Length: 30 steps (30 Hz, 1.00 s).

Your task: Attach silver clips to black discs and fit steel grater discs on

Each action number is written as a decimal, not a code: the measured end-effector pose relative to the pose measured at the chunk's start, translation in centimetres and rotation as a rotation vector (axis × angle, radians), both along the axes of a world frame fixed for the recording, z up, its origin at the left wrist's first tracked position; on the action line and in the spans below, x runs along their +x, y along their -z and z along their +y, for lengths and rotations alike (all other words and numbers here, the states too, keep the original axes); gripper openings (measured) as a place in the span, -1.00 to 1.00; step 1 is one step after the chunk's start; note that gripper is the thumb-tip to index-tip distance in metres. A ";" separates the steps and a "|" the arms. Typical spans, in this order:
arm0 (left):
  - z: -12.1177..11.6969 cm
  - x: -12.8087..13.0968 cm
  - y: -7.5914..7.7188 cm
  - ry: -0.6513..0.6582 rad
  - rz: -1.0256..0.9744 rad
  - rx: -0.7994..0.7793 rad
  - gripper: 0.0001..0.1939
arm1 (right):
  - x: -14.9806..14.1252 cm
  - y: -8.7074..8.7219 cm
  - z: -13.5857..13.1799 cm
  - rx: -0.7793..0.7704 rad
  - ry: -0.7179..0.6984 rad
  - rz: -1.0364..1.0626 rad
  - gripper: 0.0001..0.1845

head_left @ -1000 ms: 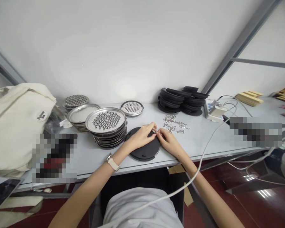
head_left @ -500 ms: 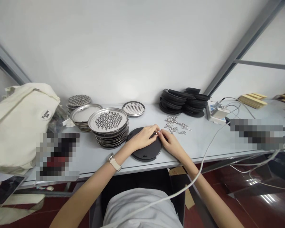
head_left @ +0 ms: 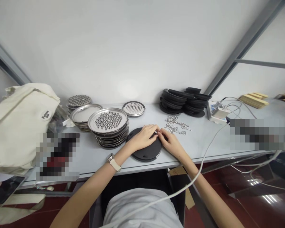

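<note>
A round black plate [head_left: 146, 153] with small slots near its rim lies flat close to the table's front edge. My left hand [head_left: 144, 136] rests across it, fingers curled over its far right rim. At that same rim, the fingertips of my right hand [head_left: 168, 139] are pinched together, touching those of my left. A tiny shiny metal bit shows between the two hands; its shape is mostly hidden. Loose bent-wire metal clips [head_left: 173, 119] are scattered just beyond my right hand. Left of the plate stands a stack of round metal graters [head_left: 108, 121], its top one teeth up.
Behind are more metal discs [head_left: 86, 113], a black-rimmed grater [head_left: 133, 108] and piled black round parts [head_left: 173, 100]. A power strip [head_left: 218, 114] sits at right, its white cable [head_left: 205, 152] crossing above my right forearm. A cream bag [head_left: 21, 126] occupies the left.
My fingertips have shifted slightly at the plate's rim, and the shiny metal bit between them shows less. Both hands stay in the same place; the plate has not moved.
</note>
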<state>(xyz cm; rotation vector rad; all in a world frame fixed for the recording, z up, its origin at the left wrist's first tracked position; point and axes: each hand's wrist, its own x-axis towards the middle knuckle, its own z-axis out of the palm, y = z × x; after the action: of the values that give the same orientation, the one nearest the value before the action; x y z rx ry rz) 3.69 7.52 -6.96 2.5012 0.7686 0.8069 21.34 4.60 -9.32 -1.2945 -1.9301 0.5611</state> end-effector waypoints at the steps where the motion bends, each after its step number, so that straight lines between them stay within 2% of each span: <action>1: 0.0 0.0 0.0 0.006 -0.006 -0.010 -0.84 | 0.0 0.0 0.0 0.002 -0.001 -0.006 -0.70; 16: 0.3 0.1 0.2 0.031 -0.054 -0.045 -0.85 | 0.0 -0.1 -0.1 -0.006 -0.007 -0.119 -0.70; 30: 0.6 0.3 0.5 0.038 -0.046 -0.023 -0.86 | -0.1 -0.1 0.0 0.002 -0.021 -0.133 -0.71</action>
<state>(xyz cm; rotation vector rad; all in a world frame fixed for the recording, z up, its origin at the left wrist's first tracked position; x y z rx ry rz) 3.95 8.10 -7.49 2.4602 0.7090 0.8353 21.29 4.63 -9.25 -1.3412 -2.0542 0.4939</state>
